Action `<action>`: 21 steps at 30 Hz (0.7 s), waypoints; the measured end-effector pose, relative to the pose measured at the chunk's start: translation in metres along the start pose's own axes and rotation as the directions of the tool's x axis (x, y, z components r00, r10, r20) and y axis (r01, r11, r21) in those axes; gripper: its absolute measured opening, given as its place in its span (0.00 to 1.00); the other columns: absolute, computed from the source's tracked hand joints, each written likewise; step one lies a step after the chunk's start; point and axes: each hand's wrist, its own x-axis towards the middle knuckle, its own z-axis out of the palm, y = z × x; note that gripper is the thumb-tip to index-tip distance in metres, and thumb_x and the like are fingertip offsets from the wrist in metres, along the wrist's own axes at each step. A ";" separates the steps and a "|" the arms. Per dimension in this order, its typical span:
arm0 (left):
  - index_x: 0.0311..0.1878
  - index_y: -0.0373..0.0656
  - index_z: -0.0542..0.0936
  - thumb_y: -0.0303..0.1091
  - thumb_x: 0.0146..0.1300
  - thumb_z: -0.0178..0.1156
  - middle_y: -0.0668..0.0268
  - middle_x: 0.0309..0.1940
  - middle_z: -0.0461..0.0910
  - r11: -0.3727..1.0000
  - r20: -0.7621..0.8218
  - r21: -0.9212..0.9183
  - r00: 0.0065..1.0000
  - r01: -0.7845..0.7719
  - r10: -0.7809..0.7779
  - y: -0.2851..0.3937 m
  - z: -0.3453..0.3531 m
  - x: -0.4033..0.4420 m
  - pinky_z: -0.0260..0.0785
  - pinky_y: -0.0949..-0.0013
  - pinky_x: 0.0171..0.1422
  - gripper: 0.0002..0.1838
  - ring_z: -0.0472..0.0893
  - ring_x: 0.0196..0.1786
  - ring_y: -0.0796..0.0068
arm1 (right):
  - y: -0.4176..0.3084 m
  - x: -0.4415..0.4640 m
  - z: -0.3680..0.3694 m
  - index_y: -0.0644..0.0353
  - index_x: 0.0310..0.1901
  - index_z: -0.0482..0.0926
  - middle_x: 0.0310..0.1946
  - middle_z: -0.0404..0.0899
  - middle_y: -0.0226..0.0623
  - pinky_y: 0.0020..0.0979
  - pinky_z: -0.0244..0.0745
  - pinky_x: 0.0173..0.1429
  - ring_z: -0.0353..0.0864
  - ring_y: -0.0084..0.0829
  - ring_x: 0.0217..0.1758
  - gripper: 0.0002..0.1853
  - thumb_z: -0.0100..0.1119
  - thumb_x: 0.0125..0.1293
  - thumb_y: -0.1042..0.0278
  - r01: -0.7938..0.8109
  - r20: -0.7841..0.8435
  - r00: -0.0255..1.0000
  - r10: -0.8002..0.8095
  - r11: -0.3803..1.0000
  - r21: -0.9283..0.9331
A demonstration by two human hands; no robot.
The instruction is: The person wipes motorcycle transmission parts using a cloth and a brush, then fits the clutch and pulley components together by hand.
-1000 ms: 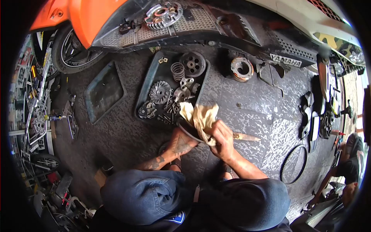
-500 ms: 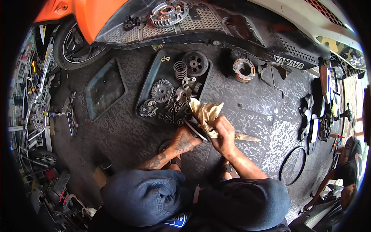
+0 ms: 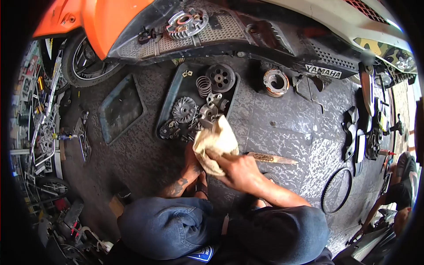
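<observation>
A cream cloth (image 3: 216, 143) is spread between my hands, just in front of a dark tray (image 3: 164, 110) of metal parts. My right hand (image 3: 238, 170) is closed on the cloth, fingers pressed against its lower right side. On the cloth's left side is my left hand (image 3: 191, 159), its fingers largely hidden; the part beneath the cloth cannot be seen. Inside the tray lie a finned disc (image 3: 184, 110), a coil spring (image 3: 203, 86) and a pulley with holes (image 3: 220, 77). A brush (image 3: 274, 158) rests on the floor to the right.
An orange and white scooter (image 3: 327, 73) spans the top, with a clutch part (image 3: 187, 23) on its footboard. A ring-shaped part (image 3: 276, 83), a belt (image 3: 336, 191) and an empty-looking second tray (image 3: 140, 95) lie on the floor. Another person (image 3: 403, 185) is at the right edge.
The cloth has moved left and now covers the round part seen earlier between my hands. My right hand has moved left and lower, while my left hand has shifted slightly left.
</observation>
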 end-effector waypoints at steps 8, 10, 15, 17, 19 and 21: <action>0.49 0.35 0.78 0.31 0.62 0.58 0.65 0.41 0.82 0.973 0.053 0.217 0.996 -0.077 0.067 0.014 -0.001 0.001 0.74 0.71 0.46 0.14 0.81 0.42 0.74 | 0.011 -0.012 -0.012 0.54 0.68 0.64 0.21 0.78 0.49 0.44 0.73 0.29 0.79 0.49 0.23 0.33 0.59 0.63 0.53 -0.014 0.037 0.999 0.005 0.966 0.257; 0.44 0.35 0.81 0.30 0.57 0.63 0.68 0.37 0.84 0.727 0.199 0.583 0.931 -0.364 0.307 0.022 0.005 -0.002 0.74 0.72 0.43 0.12 0.82 0.38 0.75 | 0.011 0.000 -0.017 0.55 0.67 0.63 0.21 0.77 0.50 0.46 0.73 0.30 0.80 0.50 0.25 0.34 0.56 0.64 0.47 -0.061 0.153 0.987 0.042 0.991 0.122; 0.59 0.36 0.71 0.34 0.66 0.55 0.60 0.54 0.76 0.985 0.368 0.028 0.918 -0.173 0.151 0.009 -0.006 -0.013 0.70 0.65 0.59 0.20 0.76 0.55 0.68 | 0.016 0.000 0.006 0.58 0.53 0.79 0.17 0.77 0.41 0.41 0.74 0.32 0.80 0.44 0.24 0.26 0.66 0.56 0.52 0.076 -0.107 0.992 -0.061 0.987 0.141; 0.64 0.38 0.66 0.34 0.70 0.50 0.57 0.60 0.72 0.986 0.496 0.004 0.856 -0.169 0.145 0.009 -0.013 -0.015 0.67 0.62 0.66 0.22 0.72 0.62 0.66 | 0.022 -0.003 0.000 0.58 0.52 0.79 0.18 0.78 0.41 0.41 0.74 0.32 0.80 0.44 0.25 0.26 0.67 0.52 0.55 0.032 -0.052 0.998 -0.023 0.981 0.193; 0.64 0.38 0.66 0.34 0.70 0.51 0.57 0.60 0.71 0.996 0.478 -0.010 0.874 -0.090 0.084 0.010 -0.012 -0.018 0.67 0.62 0.66 0.22 0.72 0.62 0.66 | 0.027 -0.006 -0.008 0.55 0.55 0.77 0.23 0.80 0.45 0.42 0.77 0.37 0.82 0.45 0.29 0.29 0.66 0.48 0.58 -0.044 0.070 0.997 0.029 0.975 0.216; 0.64 0.38 0.66 0.35 0.69 0.52 0.57 0.60 0.71 0.999 0.436 -0.010 0.899 -0.037 0.038 0.011 -0.009 -0.020 0.67 0.62 0.66 0.23 0.72 0.62 0.66 | 0.036 -0.013 -0.007 0.55 0.55 0.77 0.22 0.80 0.46 0.41 0.77 0.37 0.82 0.45 0.28 0.29 0.67 0.48 0.59 -0.060 0.081 0.996 0.042 0.971 0.231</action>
